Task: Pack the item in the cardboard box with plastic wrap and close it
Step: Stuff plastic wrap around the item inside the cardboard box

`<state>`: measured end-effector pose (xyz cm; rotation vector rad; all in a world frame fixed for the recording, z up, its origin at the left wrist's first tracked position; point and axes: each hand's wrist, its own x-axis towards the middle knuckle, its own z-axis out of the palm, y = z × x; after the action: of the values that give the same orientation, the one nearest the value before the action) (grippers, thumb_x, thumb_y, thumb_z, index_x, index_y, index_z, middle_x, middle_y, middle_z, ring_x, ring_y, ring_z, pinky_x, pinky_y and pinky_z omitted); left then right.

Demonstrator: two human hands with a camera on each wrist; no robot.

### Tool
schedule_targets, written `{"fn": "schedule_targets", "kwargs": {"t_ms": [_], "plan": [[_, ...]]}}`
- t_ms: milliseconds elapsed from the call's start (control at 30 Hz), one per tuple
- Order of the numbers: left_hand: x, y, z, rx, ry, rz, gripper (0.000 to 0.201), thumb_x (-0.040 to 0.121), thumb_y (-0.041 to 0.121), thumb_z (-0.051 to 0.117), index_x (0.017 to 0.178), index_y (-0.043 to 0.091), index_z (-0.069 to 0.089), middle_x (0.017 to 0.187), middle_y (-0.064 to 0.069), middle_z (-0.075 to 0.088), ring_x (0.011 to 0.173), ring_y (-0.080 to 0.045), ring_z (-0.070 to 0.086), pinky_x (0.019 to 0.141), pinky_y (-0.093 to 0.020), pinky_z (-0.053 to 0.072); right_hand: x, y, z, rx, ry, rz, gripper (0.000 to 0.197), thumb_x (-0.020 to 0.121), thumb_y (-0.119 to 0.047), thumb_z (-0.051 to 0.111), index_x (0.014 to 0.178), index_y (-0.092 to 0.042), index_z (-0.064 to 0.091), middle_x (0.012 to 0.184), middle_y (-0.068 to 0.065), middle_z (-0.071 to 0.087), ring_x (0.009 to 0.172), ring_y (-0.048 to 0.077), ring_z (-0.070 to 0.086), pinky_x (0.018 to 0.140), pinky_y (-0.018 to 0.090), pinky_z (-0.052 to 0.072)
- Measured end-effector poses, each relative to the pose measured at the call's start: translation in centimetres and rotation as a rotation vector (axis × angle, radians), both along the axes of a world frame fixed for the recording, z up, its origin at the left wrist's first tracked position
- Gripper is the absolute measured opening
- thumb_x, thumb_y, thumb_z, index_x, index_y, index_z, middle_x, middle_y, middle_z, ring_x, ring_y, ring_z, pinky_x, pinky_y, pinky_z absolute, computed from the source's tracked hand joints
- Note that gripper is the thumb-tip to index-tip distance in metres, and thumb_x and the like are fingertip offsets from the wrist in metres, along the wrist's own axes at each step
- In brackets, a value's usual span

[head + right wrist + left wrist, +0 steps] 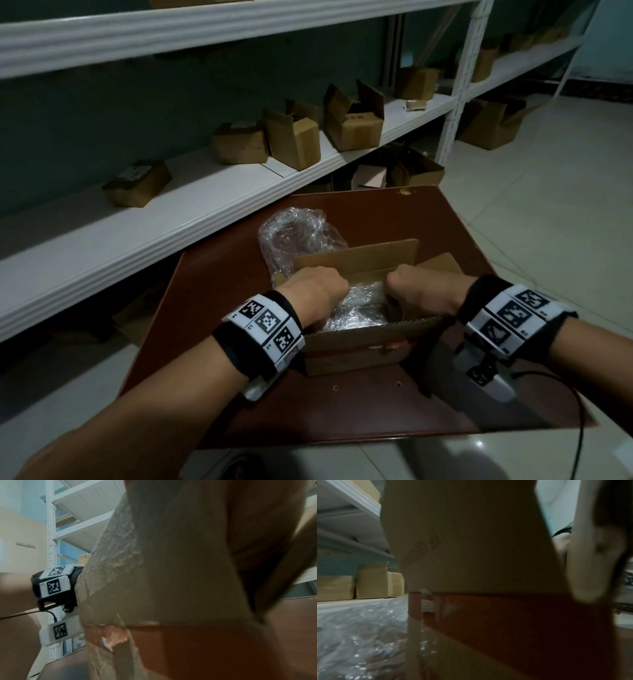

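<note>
An open cardboard box [359,346] with orange tape stands on a brown table [383,212], its far flap [359,257] upright. Crinkled clear plastic wrap [363,305] fills the inside; whatever item lies under it is hidden. My left hand [315,291] and right hand [421,291] both reach down into the box from the near side, knuckles up, with their fingers out of sight among the wrap. A second bundle of plastic wrap [298,236] [359,635] lies on the table behind and left of the box. Both wrist views show only the box's outer wall [471,547] [171,574].
A white shelf unit [171,219] runs along the left and back, close to the table's far edge. Several small cardboard boxes [352,120] stand on it, and more sit beneath. Pale floor tiles [548,212] lie to the right. A black cable [579,404] trails from my right wrist.
</note>
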<state>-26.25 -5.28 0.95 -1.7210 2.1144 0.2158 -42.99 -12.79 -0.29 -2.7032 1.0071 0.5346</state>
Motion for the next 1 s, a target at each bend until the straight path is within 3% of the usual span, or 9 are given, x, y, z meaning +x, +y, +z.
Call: {"fn": "schedule_targets", "kwargs": {"t_ms": [133, 233, 300, 400, 467, 567, 667, 767, 1000], "plan": [[0.4, 0.3, 0.2, -0.038, -0.052, -0.088, 0.013, 0.092, 0.003, 0.069, 0.094, 0.014, 0.062, 0.096, -0.005, 0.059, 0.085, -0.024, 0.057, 0.070, -0.032, 0.045, -0.3, 0.4, 0.8, 0.022, -0.037, 0.033, 0.019, 0.096, -0.006, 0.054, 0.102, -0.007, 0.072, 0.103, 0.008, 0.070, 0.092, 0.022, 0.068, 0.082, 0.031, 0.057], [0.7, 0.6, 0.1, -0.081, -0.065, -0.130, 0.017, 0.092, 0.004, 0.069, 0.088, 0.016, 0.057, 0.085, -0.001, 0.055, 0.080, -0.023, 0.058, 0.067, -0.032, 0.045, -0.9, 0.9, 1.8, -0.031, -0.066, 0.117, 0.014, 0.098, -0.006, 0.054, 0.101, -0.008, 0.068, 0.082, -0.012, 0.054, 0.073, 0.003, 0.056, 0.062, 0.004, 0.046], [0.7, 0.8, 0.1, -0.100, -0.064, -0.150, 0.015, 0.092, -0.001, 0.065, 0.089, 0.013, 0.062, 0.079, 0.000, 0.049, 0.080, -0.024, 0.059, 0.068, -0.032, 0.047, -1.3, 1.3, 2.3, -0.105, -0.052, 0.149, 0.011, 0.101, -0.010, 0.051, 0.098, -0.017, 0.059, 0.074, -0.014, 0.041, 0.063, 0.000, 0.044, 0.052, 0.001, 0.039], [0.6, 1.0, 0.4, -0.132, -0.092, -0.241, 0.016, 0.093, -0.003, 0.063, 0.102, 0.009, 0.067, 0.084, -0.001, 0.046, 0.081, -0.025, 0.055, 0.069, -0.033, 0.046, -1.7, 1.5, 2.4, -0.177, -0.102, 0.231, 0.022, 0.102, -0.014, 0.048, 0.123, -0.018, 0.054, 0.101, -0.005, 0.055, 0.077, 0.006, 0.051, 0.065, -0.005, 0.034], [0.6, 1.2, 0.5, -0.159, -0.078, -0.301, 0.015, 0.094, 0.002, 0.065, 0.106, 0.012, 0.067, 0.079, 0.003, 0.040, 0.077, -0.022, 0.048, 0.068, -0.032, 0.041, -1.7, 1.8, 2.8, -0.161, -0.125, 0.253, 0.031, 0.102, -0.015, 0.047, 0.133, -0.020, 0.046, 0.120, -0.003, 0.049, 0.082, 0.006, 0.046, 0.073, -0.007, 0.031], [0.9, 1.3, 0.4, -0.193, -0.041, -0.338, 0.017, 0.094, 0.004, 0.065, 0.109, 0.013, 0.064, 0.078, 0.004, 0.042, 0.074, -0.021, 0.052, 0.064, -0.030, 0.035, -1.9, 1.9, 2.7, -0.136, -0.168, 0.251, 0.038, 0.102, -0.015, 0.048, 0.139, -0.020, 0.043, 0.125, -0.004, 0.043, 0.083, 0.005, 0.045, 0.078, -0.011, 0.023], [1.5, 1.4, -0.2, -0.185, -0.015, -0.248, 0.014, 0.096, 0.002, 0.062, 0.105, 0.012, 0.064, 0.090, -0.001, 0.055, 0.078, -0.020, 0.058, 0.052, -0.027, 0.033, -1.7, 0.5, 1.3, -0.109, -0.170, 0.267, 0.039, 0.100, -0.017, 0.053, 0.139, -0.021, 0.050, 0.129, -0.006, 0.051, 0.099, 0.007, 0.056, 0.064, 0.000, 0.040], [2.0, 1.1, -0.7, -0.177, 0.012, -0.220, 0.010, 0.097, 0.005, 0.060, 0.100, 0.013, 0.066, 0.094, -0.002, 0.062, 0.081, -0.021, 0.063, 0.044, -0.021, 0.023, -1.3, -0.9, -0.1, -0.083, -0.162, 0.324, 0.043, 0.095, -0.029, 0.062, 0.137, -0.027, 0.054, 0.132, -0.011, 0.056, 0.112, 0.006, 0.060, 0.089, 0.015, 0.050], [0.7, 0.6, -1.4, -0.106, -0.153, -0.274, 0.031, 0.106, 0.008, 0.045, 0.136, 0.007, 0.053, 0.126, -0.012, 0.059, 0.100, -0.031, 0.067, 0.067, -0.037, 0.041, -0.9, -1.4, -0.4, -0.097, -0.105, 0.357, 0.044, 0.095, -0.036, 0.061, 0.138, -0.031, 0.052, 0.132, -0.015, 0.058, 0.107, 0.009, 0.064, 0.092, 0.031, 0.055]]}}
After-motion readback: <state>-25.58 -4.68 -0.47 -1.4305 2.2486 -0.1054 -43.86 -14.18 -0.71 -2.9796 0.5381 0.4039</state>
